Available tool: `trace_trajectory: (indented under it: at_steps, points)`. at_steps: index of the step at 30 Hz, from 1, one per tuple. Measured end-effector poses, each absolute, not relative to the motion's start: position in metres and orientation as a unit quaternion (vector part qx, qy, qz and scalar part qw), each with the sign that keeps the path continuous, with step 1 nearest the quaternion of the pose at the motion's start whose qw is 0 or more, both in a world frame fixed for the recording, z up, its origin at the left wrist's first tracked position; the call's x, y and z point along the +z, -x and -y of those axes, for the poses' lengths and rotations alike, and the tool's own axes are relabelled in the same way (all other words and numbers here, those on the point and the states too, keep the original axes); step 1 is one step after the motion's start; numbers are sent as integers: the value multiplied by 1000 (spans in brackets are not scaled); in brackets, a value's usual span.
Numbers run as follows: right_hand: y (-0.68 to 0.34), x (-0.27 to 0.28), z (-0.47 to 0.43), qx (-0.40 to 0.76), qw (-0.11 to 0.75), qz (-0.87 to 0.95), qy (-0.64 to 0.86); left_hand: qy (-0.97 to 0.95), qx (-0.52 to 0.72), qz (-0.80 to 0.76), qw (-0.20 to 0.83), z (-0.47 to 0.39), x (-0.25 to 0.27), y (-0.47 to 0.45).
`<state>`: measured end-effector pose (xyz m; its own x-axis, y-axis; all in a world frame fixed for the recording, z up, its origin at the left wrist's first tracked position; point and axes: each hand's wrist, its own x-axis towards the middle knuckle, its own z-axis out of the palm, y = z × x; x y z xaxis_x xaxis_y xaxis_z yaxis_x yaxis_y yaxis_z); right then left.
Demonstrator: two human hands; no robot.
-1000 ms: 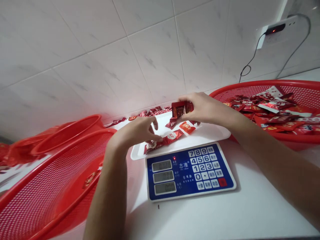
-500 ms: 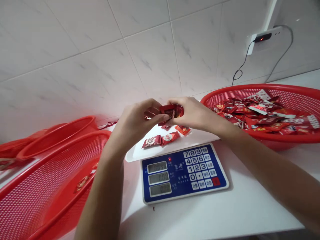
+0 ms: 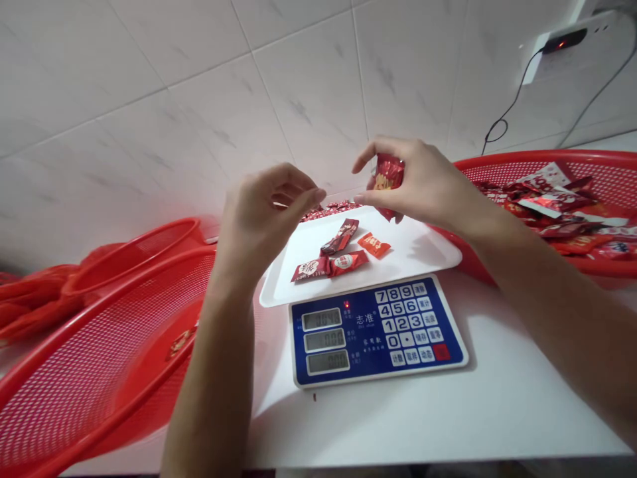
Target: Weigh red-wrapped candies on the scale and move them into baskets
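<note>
My right hand (image 3: pixel 418 182) is raised above the scale's right side, its fingers curled around red wrapped candies (image 3: pixel 389 176). Its thumb and index finger reach out toward the left. Opposite it, my left hand (image 3: pixel 273 216) hovers over the left part of the white weighing tray (image 3: pixel 418 255). Its thumb and index tips are pinched together, and whatever lies between them is hidden. On the tray rest a dark red candy (image 3: pixel 341 238), an orange-red candy (image 3: pixel 374 245) and two red packets (image 3: pixel 328 267) side by side. The blue-faced scale (image 3: pixel 378 332) stands before me.
At right is a red mesh basket (image 3: pixel 547 157) heaped with wrapped candies. Larger red baskets (image 3: pixel 99 325) stand at left, one with a packet inside. More red packets (image 3: pixel 333 210) lie behind the tray. A tiled wall with a power strip (image 3: pixel 572 43) and cables is at the back.
My hands have moved apart; the right one rose to the right, keeping red candies. More of the tray and its candies shows. The camera view has shifted slightly.
</note>
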<state>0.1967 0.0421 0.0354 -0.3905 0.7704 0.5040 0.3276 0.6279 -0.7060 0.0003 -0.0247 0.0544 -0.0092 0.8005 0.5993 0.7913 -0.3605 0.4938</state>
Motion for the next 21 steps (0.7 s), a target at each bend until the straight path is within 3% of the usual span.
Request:
trace_trajectory:
  at_steps: [21]
  points:
    - [-195,34,-43,245,418,804,344,-688,454,-565,-4,27,56,-3]
